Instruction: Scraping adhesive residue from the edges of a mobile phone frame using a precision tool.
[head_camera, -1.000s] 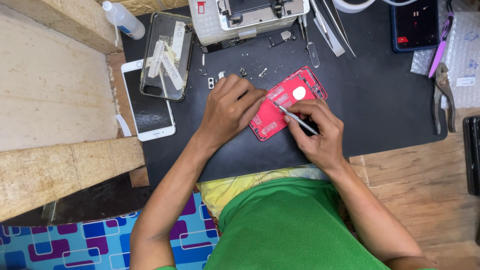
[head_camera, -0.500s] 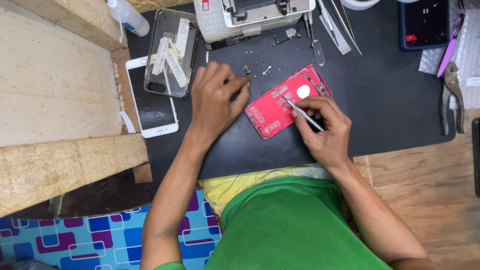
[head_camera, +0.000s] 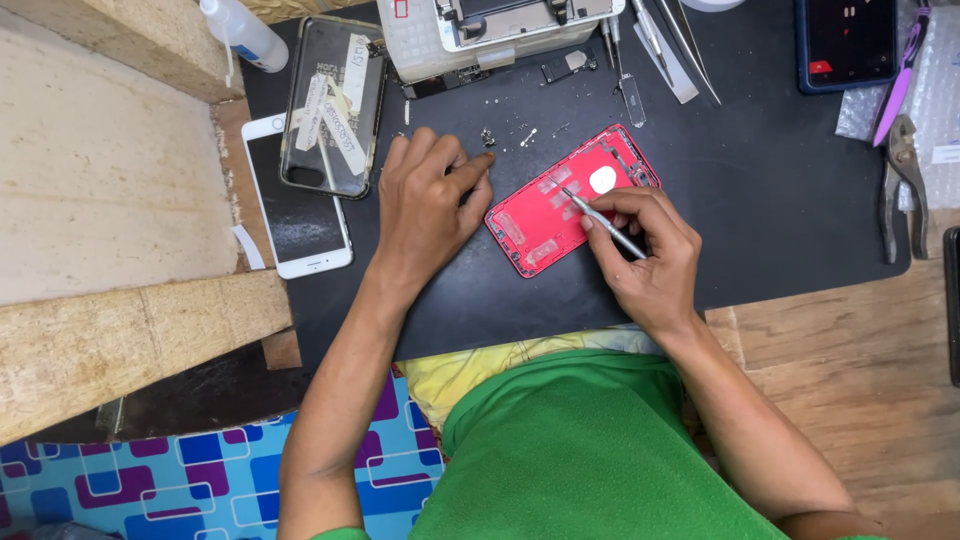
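1. Nearest me on the desk (head_camera: 820, 340), my right hand (head_camera: 650, 265) pinches a thin metal tool (head_camera: 605, 222), its tip on the red phone back housing (head_camera: 570, 200), which lies open-side up on the black mat (head_camera: 760, 200) just in front of me.
2. My left hand (head_camera: 425, 205) rests flat and loosely curled, holding nothing, its fingertip reaching toward the tiny loose screws (head_camera: 505, 135); half a second ago it lay closer to the housing.
3. With nothing steadying the housing, I judge a firm push could slide it, or the tip could slip and gouge it.
4. A careless brush could scatter the screws.
5. Further off lie a white phone (head_camera: 295, 215), a taped clear case (head_camera: 330, 110) and tweezers (head_camera: 690, 45).
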